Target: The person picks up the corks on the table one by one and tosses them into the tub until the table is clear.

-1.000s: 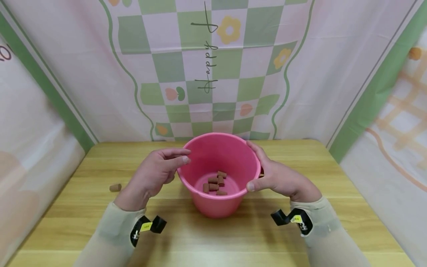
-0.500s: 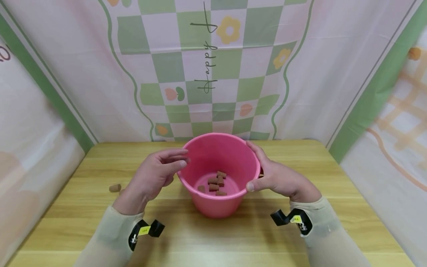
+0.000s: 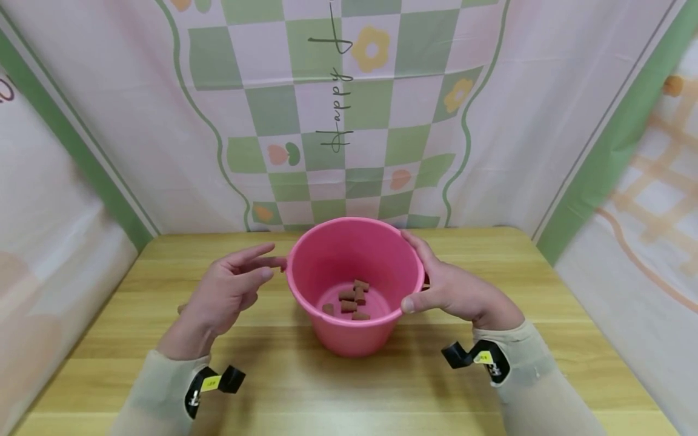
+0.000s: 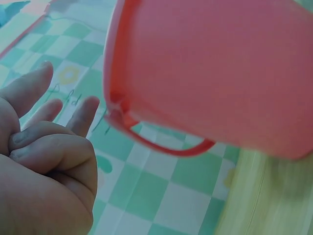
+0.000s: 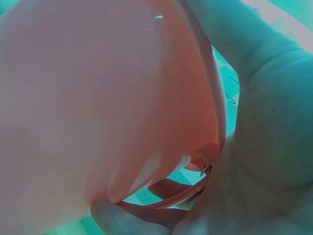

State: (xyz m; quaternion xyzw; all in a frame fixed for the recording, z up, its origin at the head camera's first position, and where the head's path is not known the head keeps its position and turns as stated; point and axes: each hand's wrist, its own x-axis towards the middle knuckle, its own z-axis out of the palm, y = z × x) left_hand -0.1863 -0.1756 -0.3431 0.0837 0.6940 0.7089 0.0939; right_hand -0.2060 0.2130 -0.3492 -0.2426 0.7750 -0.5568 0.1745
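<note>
A pink bucket (image 3: 354, 339) stands on the wooden table, and several brown corks (image 3: 349, 307) lie on its bottom. My right hand (image 3: 455, 290) grips the bucket's right side, thumb over the rim. In the right wrist view its fingers (image 5: 122, 220) reach under the bucket beside the handle (image 5: 183, 196). My left hand (image 3: 231, 287) is in the air left of the bucket, holding nothing. Some of its fingers are extended and others curled, as the left wrist view shows. Near that hand, the bucket's other handle (image 4: 171, 151) hangs from the rim.
One more cork (image 3: 182, 308) lies on the table (image 3: 349, 399) at the left, mostly hidden behind my left hand. A checkered curtain (image 3: 338, 121) hangs along the table's back edge, and printed cloth (image 3: 627, 242) closes off both sides.
My left hand has drawn back from over the bucket's rim to the left, its fingers spreading. One cork inside has shifted left. My right hand keeps its grip.
</note>
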